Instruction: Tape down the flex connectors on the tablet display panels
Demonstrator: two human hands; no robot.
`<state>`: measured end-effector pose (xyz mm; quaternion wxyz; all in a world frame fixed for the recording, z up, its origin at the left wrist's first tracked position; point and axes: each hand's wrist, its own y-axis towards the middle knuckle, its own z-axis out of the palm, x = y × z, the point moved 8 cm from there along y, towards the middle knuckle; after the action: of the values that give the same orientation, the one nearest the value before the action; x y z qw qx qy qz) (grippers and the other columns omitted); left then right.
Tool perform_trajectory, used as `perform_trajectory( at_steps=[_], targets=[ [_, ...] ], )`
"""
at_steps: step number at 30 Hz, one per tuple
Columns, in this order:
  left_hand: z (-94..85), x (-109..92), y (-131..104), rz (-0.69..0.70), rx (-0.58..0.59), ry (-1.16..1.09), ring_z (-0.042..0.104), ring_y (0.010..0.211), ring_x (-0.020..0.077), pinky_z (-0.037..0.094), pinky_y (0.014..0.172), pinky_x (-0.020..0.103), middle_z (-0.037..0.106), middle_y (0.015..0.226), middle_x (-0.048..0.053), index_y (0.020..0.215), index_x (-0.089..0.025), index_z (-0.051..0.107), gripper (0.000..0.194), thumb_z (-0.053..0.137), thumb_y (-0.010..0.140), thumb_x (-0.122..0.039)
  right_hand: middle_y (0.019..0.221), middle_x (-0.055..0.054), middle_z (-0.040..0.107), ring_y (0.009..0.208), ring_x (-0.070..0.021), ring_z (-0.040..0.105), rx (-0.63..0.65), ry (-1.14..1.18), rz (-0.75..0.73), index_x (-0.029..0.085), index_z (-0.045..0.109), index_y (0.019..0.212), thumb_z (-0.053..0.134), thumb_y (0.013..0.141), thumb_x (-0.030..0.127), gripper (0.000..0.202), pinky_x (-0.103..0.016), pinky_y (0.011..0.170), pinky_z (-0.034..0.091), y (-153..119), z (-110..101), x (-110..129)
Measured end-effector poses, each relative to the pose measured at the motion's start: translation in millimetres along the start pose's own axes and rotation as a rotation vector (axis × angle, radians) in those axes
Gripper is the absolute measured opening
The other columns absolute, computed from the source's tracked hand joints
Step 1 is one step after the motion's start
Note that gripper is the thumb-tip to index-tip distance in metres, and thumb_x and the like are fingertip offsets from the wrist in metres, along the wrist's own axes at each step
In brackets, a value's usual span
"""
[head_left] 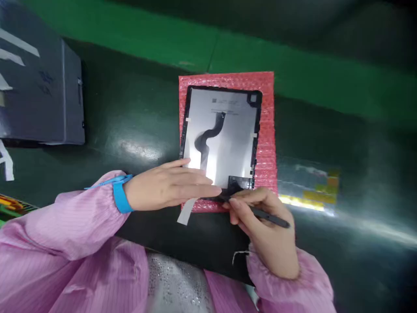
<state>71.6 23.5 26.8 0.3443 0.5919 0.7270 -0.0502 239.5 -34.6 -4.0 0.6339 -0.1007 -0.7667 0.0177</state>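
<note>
A tablet screen assembly (228, 139) lies back side up on a pink bubble-wrap sheet (267, 143). A dark flex cable (203, 141) curves down its silver back. My left hand (172, 184) rests flat across the lower left part of the panel, fingers stretched out to the right. Between thumb and fingers, my right hand (263, 221) grips black tweezers (270, 217), their tip at the panel's lower edge and hidden by the fingers. Beside that tip sits a small black piece (239, 182) in the lower right corner. Under my left hand, a white strip (186, 212) hangs over the near edge.
A large grey case (42, 82) with white tape strips stands on the dark green table (130, 104) at the left. Clear film with yellow tabs (309, 187) lies to the right of the bubble wrap. Orange and yellow items (14, 206) show at the left edge.
</note>
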Motion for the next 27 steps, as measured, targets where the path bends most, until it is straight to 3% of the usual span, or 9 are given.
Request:
perform_trajectory(
  at_steps=[5,14,27],
  targets=[
    [1.5,-0.9,-1.3,-0.002,0.009,0.008,0.055,0.130,0.0196,0.038,0.115,0.048,0.067,0.126,0.008,0.138,-0.023,0.039,0.043,0.043,0.099,-0.006,0.058,0.005,0.062,0.061,-0.0117,0.061,-0.009,-0.004,0.018,0.023,0.057,0.076,0.069,0.091,0.022,0.019,-0.022,0.059,0.047,1.8,1.3,0.6],
    [2.7,-1.6,-4.0,0.014,0.004,0.016,0.051,0.134,0.0226,0.036,0.115,0.051,0.069,0.123,0.008,0.139,-0.022,0.041,0.045,0.046,0.097,-0.005,0.062,0.003,0.064,0.048,-0.0092,0.053,0.001,0.038,0.088,0.022,0.058,0.077,0.070,0.091,0.026,0.019,-0.018,0.039,0.037,1.6,0.9,-7.6],
    [2.6,-1.2,-3.4,0.003,0.020,-0.002,0.049,0.136,0.0215,0.035,0.116,0.052,0.069,0.123,0.006,0.139,-0.024,0.041,0.049,0.046,0.096,-0.001,0.062,0.003,0.063,0.053,-0.0102,0.057,-0.017,0.062,0.056,0.022,0.058,0.077,0.071,0.090,0.024,0.018,-0.018,0.043,0.041,1.3,-0.9,-5.5]
  ],
)
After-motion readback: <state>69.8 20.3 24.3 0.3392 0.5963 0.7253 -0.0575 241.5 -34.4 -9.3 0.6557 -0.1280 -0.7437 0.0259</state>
